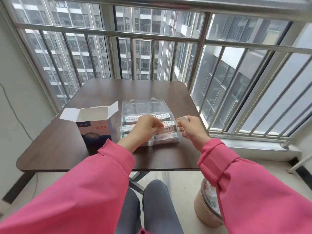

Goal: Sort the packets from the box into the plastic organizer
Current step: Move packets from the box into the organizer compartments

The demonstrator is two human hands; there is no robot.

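My left hand (145,126) is down over the clear plastic organizer (148,125), fingers curled and pinching the top packet (166,130) near its middle. My right hand (190,126) hovers at the organizer's right end, fingers loosely curled; something small and pale seems to sit at the fingertips, but I cannot tell whether I am holding anything there. The long green-ended packets lie in rows inside the organizer, stacked close to its rim. The open cardboard box (94,124) stands just to the left, flaps up; I cannot see into it.

What worries me: the packets are piled high and slippery-looking, so if I press one end down the other may ride up over the low wall and slide out onto the bench (67,146). The raised lid (143,106) stands behind the tray, and a knock from my knuckles could swing it down on my fingers. My left sleeve (116,154) passes close to the box, and a careless elbow could tip it.

The organizer sits near the bench's right edge, with little margin there. There is bare bench in front of and beyond the tray, so I judge the safest travel is straight up and back toward me.
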